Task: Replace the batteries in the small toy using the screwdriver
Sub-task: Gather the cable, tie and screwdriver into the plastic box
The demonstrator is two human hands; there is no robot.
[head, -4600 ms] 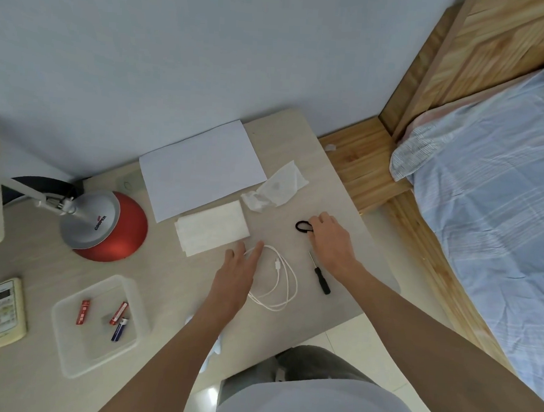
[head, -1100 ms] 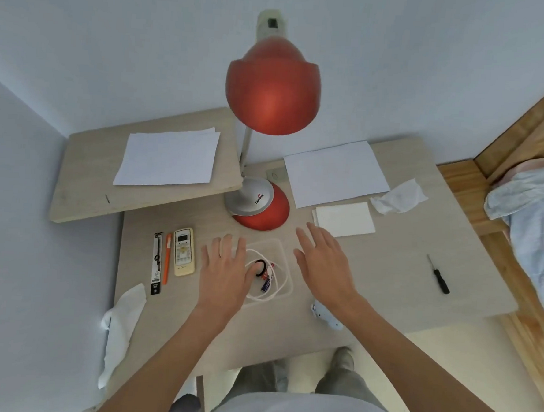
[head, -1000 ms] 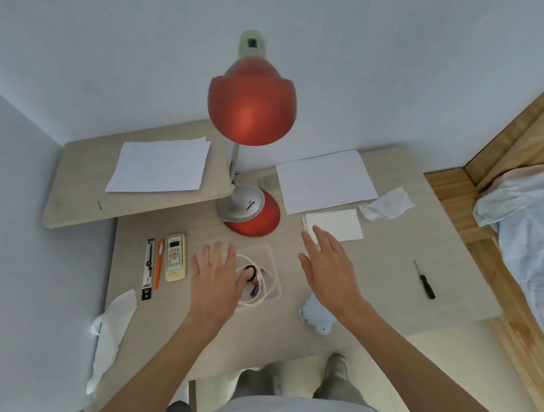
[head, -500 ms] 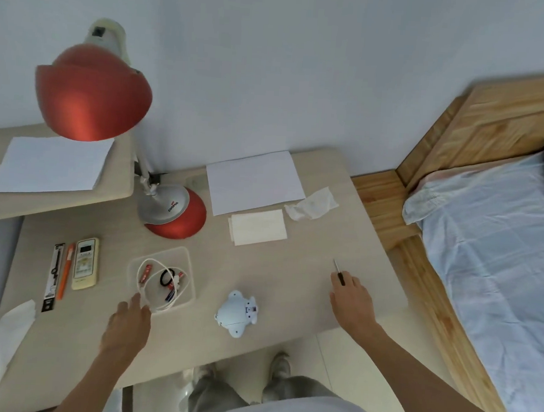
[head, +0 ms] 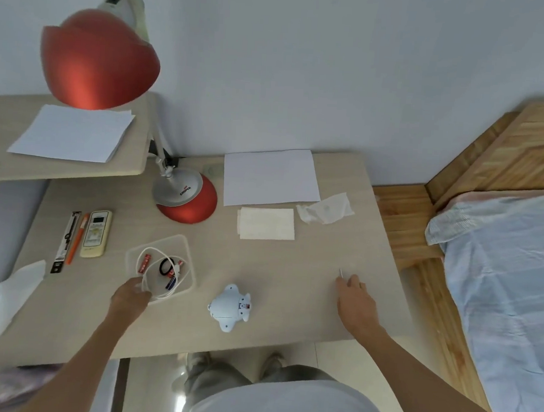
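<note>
The small white and pale-blue toy [head: 229,306] lies on the table [head: 292,270] near its front edge, between my hands. My right hand [head: 355,301] is closed over the screwdriver at the table's right side; only its metal tip [head: 340,272] shows beyond my fingers. A clear tray [head: 184,243] left of the toy holds a red battery [head: 146,263], a blue battery [head: 170,284], a white cable and a black band. My left hand [head: 130,296] rests with curled fingers on the tray's near-left corner. Whether it grips the tray is hidden.
A red desk lamp [head: 185,197] stands behind the tray, its shade [head: 95,58] high at the left. A remote [head: 96,233] and pens lie left of the tray. Paper [head: 271,177] and tissues [head: 266,223] lie at the back. A bed [head: 499,267] is on the right.
My right hand has closed over the screwdriver. My left hand has moved forward onto the tray's corner. Earlier the cable and black band went from the table into the tray.
</note>
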